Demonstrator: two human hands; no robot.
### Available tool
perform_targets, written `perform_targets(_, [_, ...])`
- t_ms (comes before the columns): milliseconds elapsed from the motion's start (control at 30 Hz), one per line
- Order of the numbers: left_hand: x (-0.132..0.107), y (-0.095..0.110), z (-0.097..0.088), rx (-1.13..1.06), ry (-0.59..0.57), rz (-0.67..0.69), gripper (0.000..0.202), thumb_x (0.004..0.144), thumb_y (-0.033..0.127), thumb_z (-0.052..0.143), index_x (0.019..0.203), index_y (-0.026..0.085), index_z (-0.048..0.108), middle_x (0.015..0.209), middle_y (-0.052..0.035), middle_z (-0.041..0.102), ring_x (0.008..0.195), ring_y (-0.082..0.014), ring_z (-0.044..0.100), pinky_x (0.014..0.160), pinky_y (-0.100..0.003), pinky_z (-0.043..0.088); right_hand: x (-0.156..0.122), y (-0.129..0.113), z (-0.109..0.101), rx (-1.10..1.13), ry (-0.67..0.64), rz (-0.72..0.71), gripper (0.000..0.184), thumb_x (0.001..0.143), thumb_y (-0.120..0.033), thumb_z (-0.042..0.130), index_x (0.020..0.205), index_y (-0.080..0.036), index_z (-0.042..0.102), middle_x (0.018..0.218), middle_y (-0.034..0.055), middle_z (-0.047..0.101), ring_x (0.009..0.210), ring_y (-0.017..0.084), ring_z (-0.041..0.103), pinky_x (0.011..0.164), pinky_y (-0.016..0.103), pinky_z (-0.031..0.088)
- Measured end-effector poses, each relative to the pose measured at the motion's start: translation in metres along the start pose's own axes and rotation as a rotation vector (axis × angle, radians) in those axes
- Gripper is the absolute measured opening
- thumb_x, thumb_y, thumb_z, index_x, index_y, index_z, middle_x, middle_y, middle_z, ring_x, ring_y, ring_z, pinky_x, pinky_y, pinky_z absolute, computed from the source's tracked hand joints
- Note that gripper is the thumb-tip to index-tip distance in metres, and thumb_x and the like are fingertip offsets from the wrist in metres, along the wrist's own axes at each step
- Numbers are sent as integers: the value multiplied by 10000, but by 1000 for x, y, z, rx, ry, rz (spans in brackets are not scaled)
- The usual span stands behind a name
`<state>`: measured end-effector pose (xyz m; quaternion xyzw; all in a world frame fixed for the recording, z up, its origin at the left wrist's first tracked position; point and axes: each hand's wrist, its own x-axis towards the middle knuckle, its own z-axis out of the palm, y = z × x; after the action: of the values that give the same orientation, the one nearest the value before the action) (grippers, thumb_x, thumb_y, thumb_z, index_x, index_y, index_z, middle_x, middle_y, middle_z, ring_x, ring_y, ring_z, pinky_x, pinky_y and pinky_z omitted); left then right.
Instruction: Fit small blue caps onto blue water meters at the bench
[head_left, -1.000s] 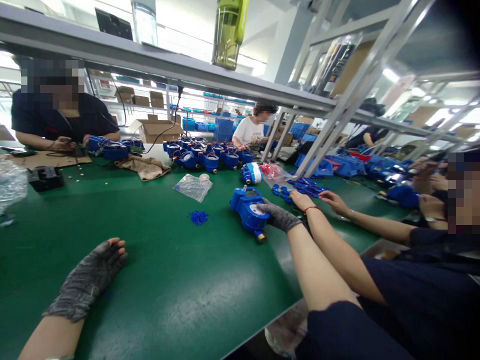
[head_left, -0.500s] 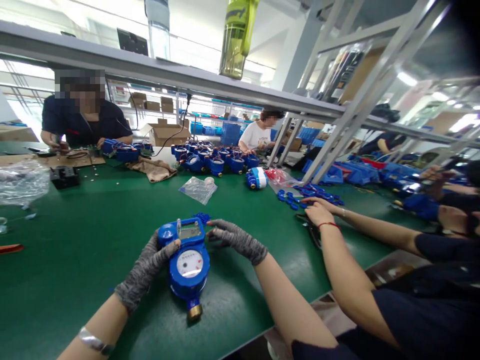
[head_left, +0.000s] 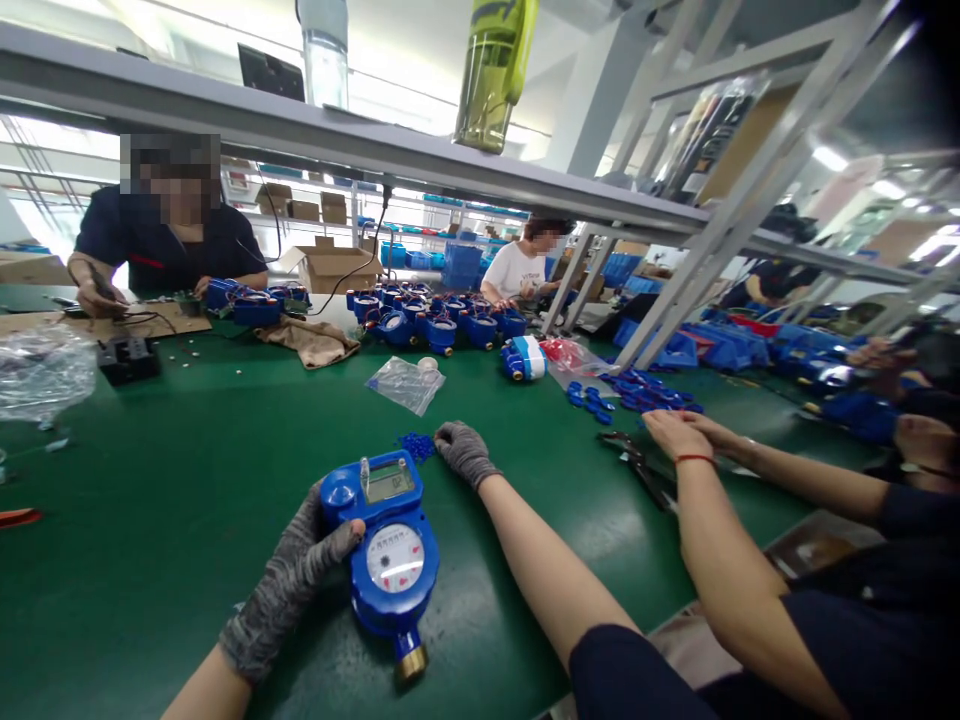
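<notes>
A blue water meter with a small display, a round white dial and a brass threaded end is tilted towards me above the green table. My left hand, in a grey fingerless glove, grips it by its left side, thumb over the front. Just beyond the meter lies a small heap of tiny blue parts. My right hand, gloved alike, is at the heap's right edge with its fingers curled together; whatever they may pinch is too small to make out.
To the right, a co-worker's hands are near blue ring-shaped parts and dark-handled pliers. A plastic bag, a brown cloth and several blue meters lie farther back, beneath a shelf.
My right hand has left the meter's side and reached forward to the blue heap, its fingers closing. The meter, still in my left hand, appears slightly lower and farther right.
</notes>
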<state>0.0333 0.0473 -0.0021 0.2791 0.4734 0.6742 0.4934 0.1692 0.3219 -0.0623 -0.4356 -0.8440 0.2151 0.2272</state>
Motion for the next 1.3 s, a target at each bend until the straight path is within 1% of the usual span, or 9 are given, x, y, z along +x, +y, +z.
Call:
perform_targets(133, [1, -4, -2, -22, -37, 9, 627, 771, 339, 739, 1316, 276, 436, 1372, -121, 522, 1227, -346, 510, 1043, -513, 418, -14, -11, -17, 58, 4, -28, 129, 819, -225, 562, 867, -159, 661, 869, 55, 671, 812, 157, 590, 778, 268, 463])
perform_targets(233, [1, -5, -1, -59, -59, 4, 601, 787, 323, 723, 1312, 287, 433, 1386, -115, 510, 1255, -354, 480, 1042, -528, 416, -51, -34, -43, 188, -43, -140, 154, 845, -288, 574, 912, -164, 636, 886, 29, 665, 805, 141, 597, 741, 249, 473])
perform_targets(300, [0, -7, -2, -67, -56, 10, 584, 800, 325, 709, 1316, 292, 436, 1399, -108, 499, 1266, -353, 468, 1050, -526, 408, -80, -54, -63, 318, -121, -274, 145, 851, -298, 586, 891, -167, 632, 862, 18, 653, 788, 134, 593, 712, 242, 467])
perform_targets(433, [-1, -12, -6, -76, 16, 7, 500, 870, 394, 610, 1336, 311, 448, 1409, -75, 494, 1280, -318, 460, 1079, -487, 387, -117, -92, -88, 351, -268, -411, 54, 797, -198, 620, 822, -154, 636, 806, 11, 631, 742, 121, 570, 676, 232, 453])
perform_targets(567, [-2, -10, -7, -60, 34, -25, 513, 859, 402, 626, 1335, 317, 455, 1389, -66, 518, 1274, -310, 469, 1078, -482, 387, -118, -109, -92, 161, -279, -404, 34, 764, -154, 605, 768, -142, 637, 757, 19, 609, 701, 126, 531, 658, 247, 431])
perform_targets(767, [-3, 0, 1, -21, 33, 1, 489, 830, 377, 667, 1280, 284, 501, 1366, -66, 541, 1251, -313, 493, 1057, -466, 416, -114, -118, -95, -21, -271, -468, 105, 805, -175, 549, 773, -168, 649, 764, 26, 601, 694, 136, 521, 654, 256, 433])
perform_targets(1100, [-1, -4, -2, 0, 26, 38, 495, 833, 370, 663, 1287, 262, 498, 1353, -79, 548, 1237, -320, 504, 1049, -466, 422, -132, -108, -96, -290, -230, -771, 238, 939, -273, 433, 883, -178, 643, 944, 81, 619, 849, 187, 550, 784, 323, 466])
perform_targets(1200, [-1, -3, -1, 3, 38, 29, 484, 829, 378, 666, 1270, 265, 503, 1323, -82, 571, 1202, -329, 533, 1016, -470, 452, -135, -108, -97, -294, -225, -779, 211, 934, -271, 451, 892, -185, 639, 935, 71, 616, 838, 183, 542, 768, 318, 471])
perform_targets(1300, [-2, -2, 1, 23, 59, 43, 483, 818, 385, 676, 1254, 259, 512, 1310, -80, 582, 1199, -324, 537, 1014, -449, 456, -137, -107, -98, -128, -179, -745, 191, 936, -258, 465, 967, -200, 644, 983, 59, 616, 882, 156, 557, 799, 282, 480])
